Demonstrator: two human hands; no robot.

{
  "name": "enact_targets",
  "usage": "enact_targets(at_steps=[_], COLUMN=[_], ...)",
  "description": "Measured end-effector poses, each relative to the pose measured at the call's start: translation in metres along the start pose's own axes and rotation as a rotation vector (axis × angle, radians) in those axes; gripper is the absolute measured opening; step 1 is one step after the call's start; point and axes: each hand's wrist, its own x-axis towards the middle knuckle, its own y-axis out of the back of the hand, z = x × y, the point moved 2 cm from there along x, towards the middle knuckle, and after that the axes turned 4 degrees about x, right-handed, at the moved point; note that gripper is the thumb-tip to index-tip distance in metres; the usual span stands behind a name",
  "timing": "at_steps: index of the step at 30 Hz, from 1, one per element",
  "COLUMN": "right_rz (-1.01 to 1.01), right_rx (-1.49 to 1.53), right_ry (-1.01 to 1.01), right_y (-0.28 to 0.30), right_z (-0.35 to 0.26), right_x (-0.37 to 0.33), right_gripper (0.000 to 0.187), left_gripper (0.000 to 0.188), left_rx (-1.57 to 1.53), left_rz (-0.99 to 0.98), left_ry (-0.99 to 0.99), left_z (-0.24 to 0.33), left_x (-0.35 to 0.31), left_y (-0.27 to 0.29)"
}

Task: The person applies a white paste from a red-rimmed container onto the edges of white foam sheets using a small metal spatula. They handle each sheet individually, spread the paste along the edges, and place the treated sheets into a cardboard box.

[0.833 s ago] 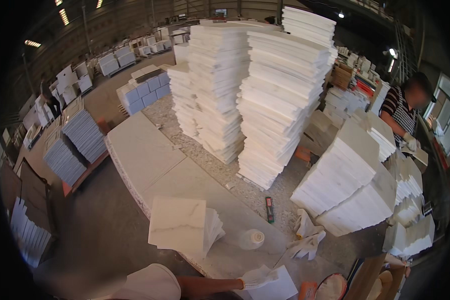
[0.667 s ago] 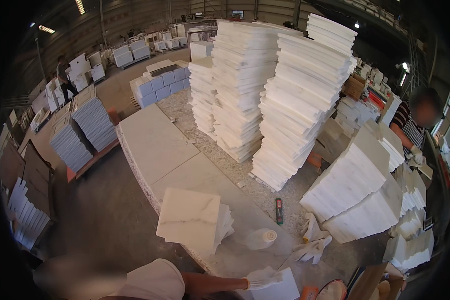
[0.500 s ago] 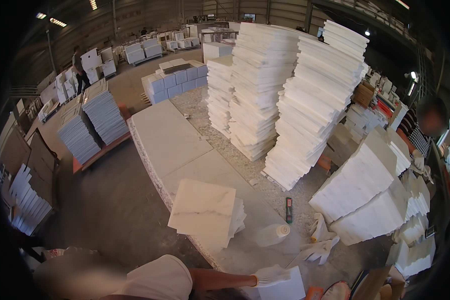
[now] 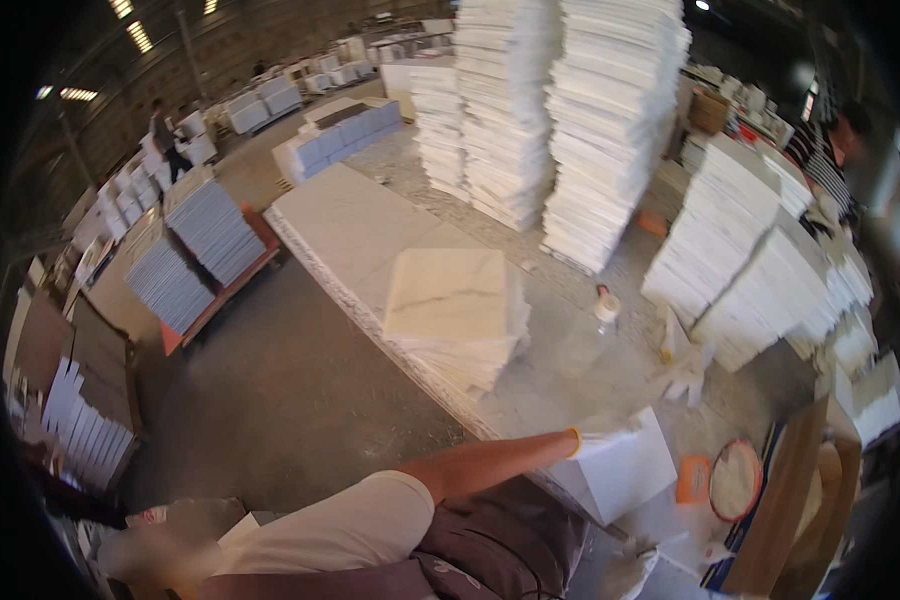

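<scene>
My left arm, bare below a cream sleeve, reaches across from the lower left. My left hand (image 4: 607, 441), in a white glove with a yellow cuff, lies along the far edge of a white square tile (image 4: 638, 470), fingers stretched out and somewhat blurred. At the lower edge a white glove-like shape (image 4: 633, 574) may be my right hand; its fingers cannot be made out. A fanned stack of cream, grey-veined tiles (image 4: 448, 295) sits on the stone-topped table (image 4: 340, 215). Past my left hand stands a white bottle (image 4: 606, 308), with loose white gloves (image 4: 688, 372) to its right.
Tall stacks of white tiles (image 4: 610, 130) rise at the back. Leaning slabs (image 4: 715, 230) stand at the right, near a co-worker in a striped top (image 4: 820, 165). An orange box (image 4: 693, 480), a round tub (image 4: 736, 480) and a cardboard carton (image 4: 795, 510) crowd the lower right. Dust hangs over the table.
The view has tilted down, bringing more of my apron and the lower right into sight. My left hand remains at the white tile. A walking person at the far left has shifted slightly.
</scene>
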Motion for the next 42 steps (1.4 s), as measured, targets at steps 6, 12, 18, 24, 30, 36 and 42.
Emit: enact_targets(at_steps=[6, 12, 18, 24, 30, 36, 42], right_rz=[-0.315, -0.159, -0.083, 0.094, 0.223, 0.258, 0.294], right_rx=[0.109, 0.058, -0.055, -0.027, 0.073, 0.044, -0.002], right_ry=[-0.073, -0.027, 0.056, 0.064, 0.092, 0.035, 0.018], right_y=[-0.026, -0.004, -0.006, 0.002, 0.003, -0.002, -0.005], right_z=[0.03, 0.037, 0.042, 0.048, 0.037, 0.038, 0.036], right_x=[-0.063, -0.086, -0.091, -0.094, -0.094, -0.084, -0.08], right_gripper=[0.029, 0.036, 0.032, 0.031, 0.03, 0.027, 0.029], left_gripper=[0.03, 0.026, 0.025, 0.042, 0.054, 0.044, 0.038], left_rx=[-0.205, 0.129, 0.323, 0.737, 1.068, 1.187, 1.273], left_rz=[-0.384, -0.62, -0.72, -0.707, -0.444, -0.154, -0.031], left_ry=[0.411, 0.394, 0.315, -0.078, -0.479, -0.909, -1.171], left_z=[0.016, 0.044, 0.057, 0.05, 0.058, 0.052, 0.059], left_x=[-0.021, -0.018, -0.013, -0.004, -0.015, -0.019, -0.017], left_y=[-0.015, -0.072, -0.111, -0.147, -0.168, -0.179, -0.178])
